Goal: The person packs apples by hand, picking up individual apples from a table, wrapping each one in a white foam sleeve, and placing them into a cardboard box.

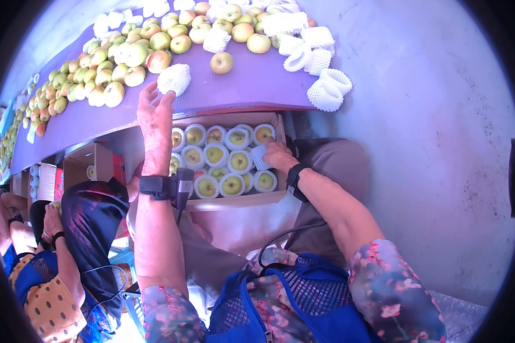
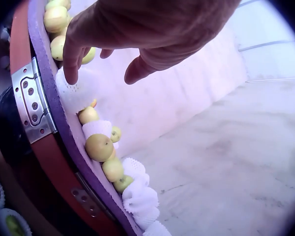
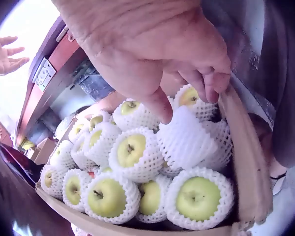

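Note:
My left hand [image 1: 155, 123] reaches over the near edge of the purple-covered table, fingers spread and loosely bent. Its fingertips are right at a rounded white foam net [image 1: 174, 79], whose inside is hidden; in the left wrist view a finger overlaps that net [image 2: 78, 91]. Down at the right end of a cardboard box [image 1: 237, 201], my right hand [image 1: 279, 157] pinches a foam-netted apple [image 3: 184, 140] between thumb and fingers. That one's net faces outward, hiding its fruit. Around it sit several yellow-green apples [image 3: 108, 197] in white foam nets, most with stems up.
Bare apples [image 1: 134, 54] are heaped along the purple mat [image 1: 252, 86]. Loose foam nets [image 1: 329, 90] lie at its right end. Metal hinges [image 2: 33, 101] line the table's red edge. Another person [image 1: 51, 280] sits to my left, near another cardboard box [image 1: 88, 163].

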The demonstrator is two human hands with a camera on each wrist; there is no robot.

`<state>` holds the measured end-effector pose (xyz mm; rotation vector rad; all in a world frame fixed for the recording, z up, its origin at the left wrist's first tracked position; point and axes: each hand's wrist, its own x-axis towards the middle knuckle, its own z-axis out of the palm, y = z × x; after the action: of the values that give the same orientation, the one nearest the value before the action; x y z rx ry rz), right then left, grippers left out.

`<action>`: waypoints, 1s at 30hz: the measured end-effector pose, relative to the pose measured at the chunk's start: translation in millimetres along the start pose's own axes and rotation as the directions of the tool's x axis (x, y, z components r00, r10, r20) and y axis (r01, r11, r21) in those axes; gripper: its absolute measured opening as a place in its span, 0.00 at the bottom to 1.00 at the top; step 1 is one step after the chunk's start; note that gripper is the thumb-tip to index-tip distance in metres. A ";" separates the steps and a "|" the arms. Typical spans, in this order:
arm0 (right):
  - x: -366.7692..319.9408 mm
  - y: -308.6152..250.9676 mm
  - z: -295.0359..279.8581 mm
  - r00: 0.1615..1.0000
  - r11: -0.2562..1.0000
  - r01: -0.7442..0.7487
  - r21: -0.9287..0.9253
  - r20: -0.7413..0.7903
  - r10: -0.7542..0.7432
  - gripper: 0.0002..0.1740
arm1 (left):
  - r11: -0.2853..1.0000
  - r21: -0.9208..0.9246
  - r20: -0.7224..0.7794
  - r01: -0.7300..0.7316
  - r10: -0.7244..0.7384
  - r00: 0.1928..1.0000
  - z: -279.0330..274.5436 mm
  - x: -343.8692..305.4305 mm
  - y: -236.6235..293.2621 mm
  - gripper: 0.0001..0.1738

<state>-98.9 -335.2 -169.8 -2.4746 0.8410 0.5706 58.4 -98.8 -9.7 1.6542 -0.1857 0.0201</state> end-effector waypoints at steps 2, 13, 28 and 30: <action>-7.0 -1.6 7.5 0.998 1.000 -0.007 -0.006 -0.070 0.006 0.35 | 0.999 -0.026 0.023 -0.019 0.019 1.000 -5.7 -3.6 1.4 0.34; -39.9 -23.5 -10.4 0.915 0.929 0.292 0.226 -0.350 -0.203 0.29 | 0.994 -0.059 0.426 0.095 -0.061 0.903 -16.8 -28.9 21.5 0.09; -110.4 -61.9 -53.2 0.272 0.550 0.732 -0.402 -0.567 -0.777 0.11 | 0.799 0.430 0.665 -0.420 0.035 0.746 25.4 -62.2 -5.0 0.21; -113.1 -64.3 -53.1 0.232 0.527 0.726 -0.442 -0.564 -0.792 0.10 | 0.742 0.443 0.687 -0.502 0.078 0.722 26.4 -63.8 -12.6 0.19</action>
<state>-127.3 -267.2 -50.1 -2.7496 -0.3373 -0.8281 -5.4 -117.0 -32.5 2.2136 -1.0912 -0.2596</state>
